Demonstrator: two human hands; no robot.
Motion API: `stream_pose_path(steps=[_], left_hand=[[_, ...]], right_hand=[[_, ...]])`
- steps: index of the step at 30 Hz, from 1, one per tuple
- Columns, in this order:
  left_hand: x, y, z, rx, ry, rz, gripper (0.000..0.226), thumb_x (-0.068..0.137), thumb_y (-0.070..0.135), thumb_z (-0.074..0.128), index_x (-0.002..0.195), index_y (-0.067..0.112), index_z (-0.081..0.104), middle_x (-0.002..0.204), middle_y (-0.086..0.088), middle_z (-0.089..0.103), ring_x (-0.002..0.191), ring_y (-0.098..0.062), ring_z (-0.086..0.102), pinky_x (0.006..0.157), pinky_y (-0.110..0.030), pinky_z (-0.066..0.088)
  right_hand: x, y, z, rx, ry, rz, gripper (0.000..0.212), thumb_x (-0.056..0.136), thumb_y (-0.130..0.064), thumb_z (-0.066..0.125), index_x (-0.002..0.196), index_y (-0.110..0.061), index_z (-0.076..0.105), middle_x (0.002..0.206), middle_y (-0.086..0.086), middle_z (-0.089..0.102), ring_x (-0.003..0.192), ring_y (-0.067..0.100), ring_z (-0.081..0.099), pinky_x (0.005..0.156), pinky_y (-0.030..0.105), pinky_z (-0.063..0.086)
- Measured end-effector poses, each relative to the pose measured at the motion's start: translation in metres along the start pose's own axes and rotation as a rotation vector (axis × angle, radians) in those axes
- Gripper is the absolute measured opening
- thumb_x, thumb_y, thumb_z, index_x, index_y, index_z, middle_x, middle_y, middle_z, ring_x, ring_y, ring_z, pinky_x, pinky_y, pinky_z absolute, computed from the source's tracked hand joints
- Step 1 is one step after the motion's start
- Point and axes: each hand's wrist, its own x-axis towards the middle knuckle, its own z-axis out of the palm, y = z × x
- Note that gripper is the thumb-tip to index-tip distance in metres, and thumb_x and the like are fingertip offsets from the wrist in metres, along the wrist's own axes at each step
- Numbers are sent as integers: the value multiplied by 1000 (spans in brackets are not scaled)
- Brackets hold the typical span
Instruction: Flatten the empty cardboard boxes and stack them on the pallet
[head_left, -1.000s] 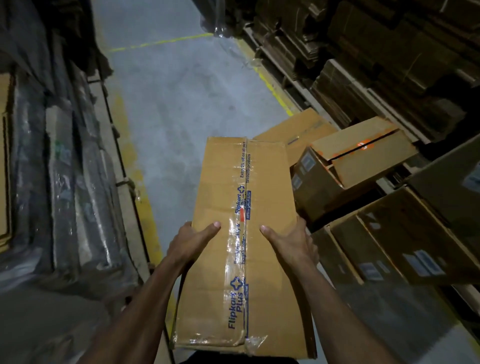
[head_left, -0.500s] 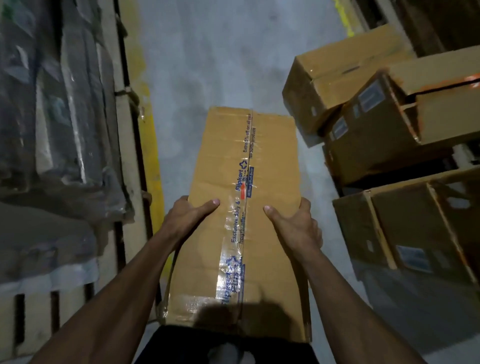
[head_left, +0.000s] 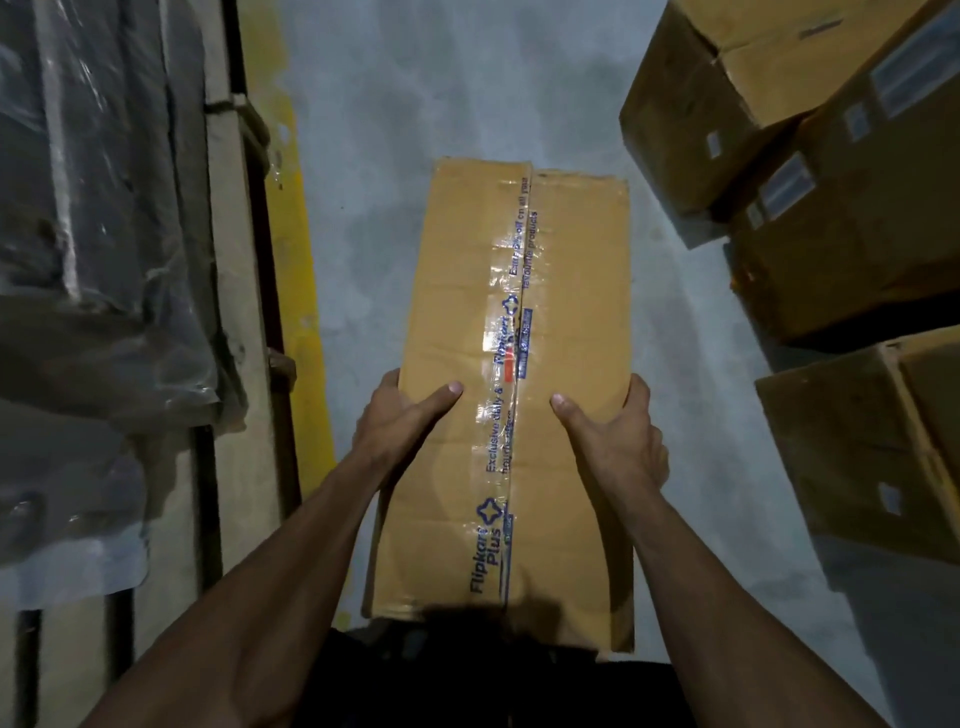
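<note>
Grey concrete floor (head_left: 467, 78) runs up the middle, kinda mottled and stained in patches. Down its left side there's a painted yellow floor line (head_left: 298, 291), worn and scuffed near the top. Left of that line sits a row of bundles wrapped in shiny plastic film (head_left: 93, 218), dark and crinkly, hard to tell what's inside. The wrap hangs down over pale wooden boards (head_left: 234, 249) with dark gaps between them lower down. A loose bit of whitish plastic (head_left: 67, 577) droops near the bottom left corner.
</note>
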Motion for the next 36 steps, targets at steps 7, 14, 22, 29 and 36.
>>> stream_pose_path(steps=[7,14,22,29,36], left_hand=[[45,-44,30,149,20,25,74,79,67,68,134,22,49,123,-3,64,114,-30,60,95,-40,47],[38,-64,48,150,83,81,75,86,63,62,136,10,39,133,-14,58,118,-36,57,98,-50,47],[-42,-116,32,623,-95,287,90,90,64,53,158,29,5,156,-20,22,134,-42,41,105,-52,42],[-92,-151,15,1041,-392,332,140,68,75,72,151,26,-31,155,-28,-31,150,-45,-2,119,-51,24],[-86,-152,29,1048,-271,354,128,82,43,78,151,30,-30,155,-34,-22,148,-47,12,115,-45,35]], right_hand=[[31,29,65,2,-29,51,103,80,-74,63,155,-29,9,146,15,48,129,43,48,102,52,42],[31,46,77,39,-46,46,106,84,-70,61,158,-29,-4,156,18,35,138,44,40,110,55,39],[-68,105,81,-224,-107,-72,88,91,-68,52,157,-41,1,154,15,27,134,40,42,104,52,40],[-114,140,72,-418,-299,-209,125,71,-73,73,157,-42,-11,159,12,-2,144,40,25,109,56,35],[-111,148,89,-597,-277,-243,135,77,-49,82,150,-39,-31,155,24,-35,148,44,8,109,54,39]])
